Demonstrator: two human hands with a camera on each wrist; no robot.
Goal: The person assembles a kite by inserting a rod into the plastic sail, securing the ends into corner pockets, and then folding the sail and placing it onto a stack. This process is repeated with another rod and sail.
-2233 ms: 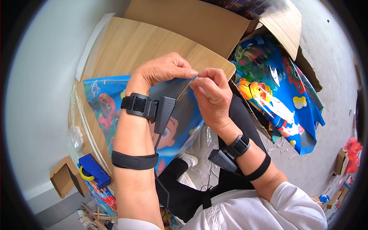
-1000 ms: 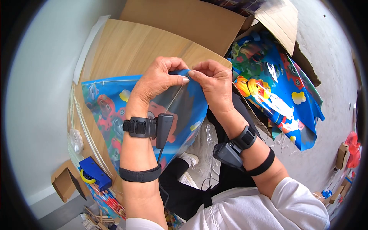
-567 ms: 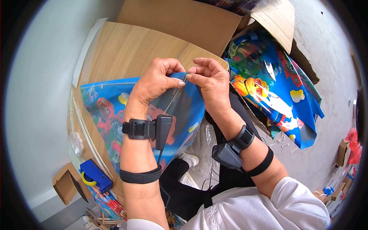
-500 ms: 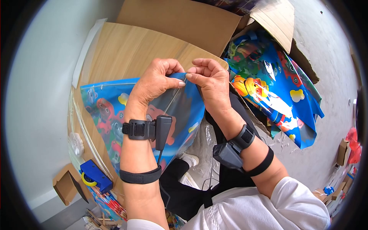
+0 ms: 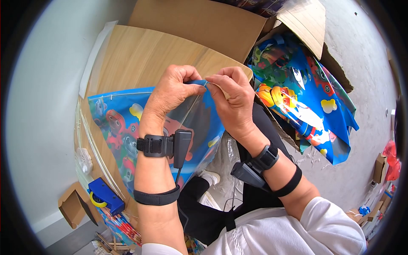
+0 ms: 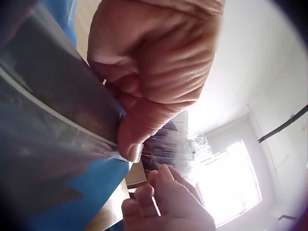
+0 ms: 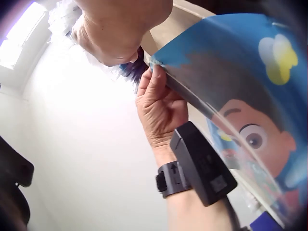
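A blue plastic sheet printed with cartoon figures (image 5: 117, 123) lies partly on the wooden table, its upper corner raised. A thin pale rod (image 5: 190, 108) runs down from that corner. My left hand (image 5: 168, 93) pinches the sheet beside the corner; in the left wrist view, the left thumb (image 6: 137, 130) presses on the sheet (image 6: 43, 154). Just right of the corner is my right hand (image 5: 233, 102), fingers bent and thumb near the forefinger. In the right wrist view, the right hand (image 7: 122, 29) hangs close above the corner; whether it holds anything thin is unclear.
Wooden table (image 5: 140, 51) beneath the sheet. An open cardboard box (image 5: 301, 25) at the right holds more printed sheets (image 5: 293, 97). Pale rods (image 5: 95, 153), a blue tape dispenser (image 5: 106, 195) and a small open box (image 5: 76, 206) are at lower left.
The right hand has turned and its fingers have bent inward; its wrist has shifted slightly. The left hand keeps its pinch, after both hands moved slightly left with the corner.
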